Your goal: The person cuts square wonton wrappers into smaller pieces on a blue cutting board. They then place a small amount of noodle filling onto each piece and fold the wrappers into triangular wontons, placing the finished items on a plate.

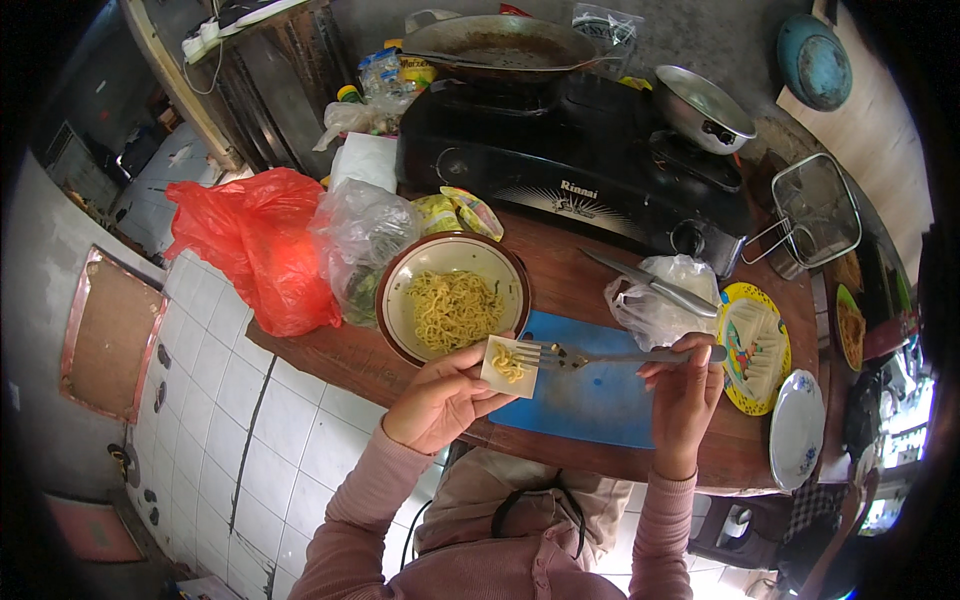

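My left hand [438,402] holds a small square dough wrapper [522,386] between thumb and fingers. A little clump of yellow noodles [505,363] lies on it. My right hand [686,395] grips the handle of a metal fork [640,356], whose tines point left and touch the noodles on the wrapper. Some bits cling to the fork near its neck. Just beyond my left hand stands a cream bowl with a brown rim [384,318], holding more noodles [455,308]. A blue cutting board [600,405] lies beneath the fork.
A knife [682,297] rests across a clear plastic bag [640,300]. To the right are a yellow-rimmed plate [733,390] bearing pale pieces and a white oval plate [797,432]. Behind stands a black gas stove [480,160] with a wok [500,45]; a red bag [260,250] sits left.
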Demonstrator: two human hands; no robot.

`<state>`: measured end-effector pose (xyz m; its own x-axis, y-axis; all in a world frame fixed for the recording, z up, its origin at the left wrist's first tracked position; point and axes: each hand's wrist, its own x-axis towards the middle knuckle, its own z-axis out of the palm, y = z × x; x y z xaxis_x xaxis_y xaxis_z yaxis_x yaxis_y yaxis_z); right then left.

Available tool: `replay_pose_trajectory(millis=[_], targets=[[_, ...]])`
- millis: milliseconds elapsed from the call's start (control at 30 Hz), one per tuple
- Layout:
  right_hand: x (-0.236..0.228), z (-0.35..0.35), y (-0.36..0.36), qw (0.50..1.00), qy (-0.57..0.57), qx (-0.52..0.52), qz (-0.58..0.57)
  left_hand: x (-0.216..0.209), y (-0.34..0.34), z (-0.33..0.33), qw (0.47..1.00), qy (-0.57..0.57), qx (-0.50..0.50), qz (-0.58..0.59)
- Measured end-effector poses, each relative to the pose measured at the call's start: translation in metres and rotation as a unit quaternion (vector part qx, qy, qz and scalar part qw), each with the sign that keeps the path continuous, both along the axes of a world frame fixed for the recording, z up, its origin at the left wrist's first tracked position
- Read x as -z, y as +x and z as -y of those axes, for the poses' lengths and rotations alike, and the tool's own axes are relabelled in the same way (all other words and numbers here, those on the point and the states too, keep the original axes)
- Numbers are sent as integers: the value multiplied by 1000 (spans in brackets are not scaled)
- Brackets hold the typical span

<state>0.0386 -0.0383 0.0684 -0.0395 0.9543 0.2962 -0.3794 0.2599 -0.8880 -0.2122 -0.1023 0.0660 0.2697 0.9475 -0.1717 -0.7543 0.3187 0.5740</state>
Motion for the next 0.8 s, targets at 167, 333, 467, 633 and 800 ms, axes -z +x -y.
replay_pose_trajectory(millis=[167, 333, 467, 633, 800], targets=[[-3, -11, -3, 998, -5, -13, 54, -3, 2, -2, 999, -3, 33, -24], [0, -16, -9, 998, -31, -29, 43, -7, 4, -3, 998, -5, 56, -37], [-2, -18, -4, 997, -49, -40, 40, -8, 4, -3, 997, -11, 63, -40], [-5, -23, 0, 997, -42, -40, 59, -5, 5, -4, 998, -19, 59, -32], [-12, -21, 6, 998, -23, -21, 56, -1, 2, -5, 997, -17, 69, -16]])
